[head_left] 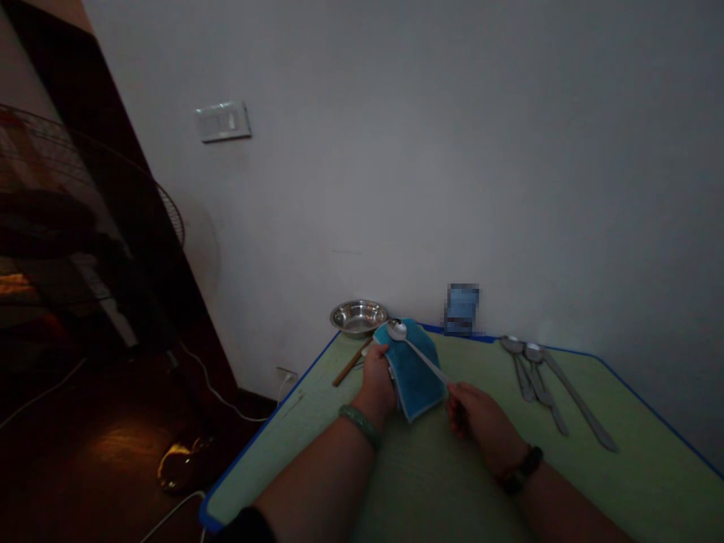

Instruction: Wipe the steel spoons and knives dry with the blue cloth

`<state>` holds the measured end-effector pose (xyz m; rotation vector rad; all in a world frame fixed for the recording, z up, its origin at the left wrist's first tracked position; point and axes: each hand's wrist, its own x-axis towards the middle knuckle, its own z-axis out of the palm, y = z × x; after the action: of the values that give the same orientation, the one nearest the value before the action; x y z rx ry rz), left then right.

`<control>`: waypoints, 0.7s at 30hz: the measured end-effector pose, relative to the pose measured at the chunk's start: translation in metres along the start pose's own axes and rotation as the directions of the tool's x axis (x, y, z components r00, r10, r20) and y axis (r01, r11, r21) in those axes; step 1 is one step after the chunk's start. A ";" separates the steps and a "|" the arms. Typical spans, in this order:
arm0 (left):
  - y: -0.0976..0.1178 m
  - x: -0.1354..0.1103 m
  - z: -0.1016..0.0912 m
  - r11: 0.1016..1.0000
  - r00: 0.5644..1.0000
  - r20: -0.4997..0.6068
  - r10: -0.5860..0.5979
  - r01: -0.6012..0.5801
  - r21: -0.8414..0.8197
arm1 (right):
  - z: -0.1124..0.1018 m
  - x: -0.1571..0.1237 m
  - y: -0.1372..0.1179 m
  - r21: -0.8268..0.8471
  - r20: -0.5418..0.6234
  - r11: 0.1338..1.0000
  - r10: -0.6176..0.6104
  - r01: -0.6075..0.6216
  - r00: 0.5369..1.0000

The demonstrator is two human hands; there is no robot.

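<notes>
- Nearest you: both bare forearms reach fwd from the bottom of the view, a dark sleeve (246, 526) at the left elbow, both wrists angled in toward each other over the table.
- Your left hand (376, 377): raised, thumb side up, gripping the blue towel (415, 373) at its left edge. Fingers curl out of sight behind the cloth; can't tell if spread or together. Jade-green bangle (360, 426) on that wrist.
- Your right hand (478, 422): palm down, fingers (455, 400) pressed together, pinching the end of the steel spoon (397, 329) handle w/ the thumb. Dark beaded bracelet (520, 469) on that wrist.
- Spoon: held diagonally, its bowl up against the towel's top corner, handle slanting down-right to your right hand.
- Towel: folded, held up in front of you, just above the table.
- Green table (571, 498) w/ blue edge runs away from you to the wall.
- Far left on table: round steel bowl (358, 317) at the corner; thin wooden stick (351, 363) near your left hand.
- Right of your hands: steel spoons (523, 369) lying in a fanned, overlapping group.
- By the wall: blurred blue object (462, 309), just behind the table edge.
- Left of table: white cable (220, 396) on the dark floor; standing fan (84, 211) beyond it.
</notes>
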<state>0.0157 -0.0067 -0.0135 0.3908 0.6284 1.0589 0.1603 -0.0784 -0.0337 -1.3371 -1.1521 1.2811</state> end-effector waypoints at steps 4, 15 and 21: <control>-0.001 0.000 0.001 1.000 1.000 -0.017 0.002 -0.002 -0.009 | 0.000 0.000 0.000 0.010 -0.035 1.000 0.003 -0.003 0.999; 0.001 -0.002 0.001 0.999 1.000 -0.019 0.007 -0.008 -0.046 | -0.001 0.001 0.001 0.044 -0.068 0.999 0.006 -0.003 0.998; 0.001 0.000 0.001 0.998 0.998 -0.047 0.038 -0.041 -0.054 | -0.001 0.002 0.001 0.066 -0.043 0.998 0.003 0.000 0.999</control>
<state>0.0158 -0.0062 -0.0125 0.3333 0.6334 1.1228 0.1612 -0.0770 -0.0349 -1.3118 -1.0701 1.2745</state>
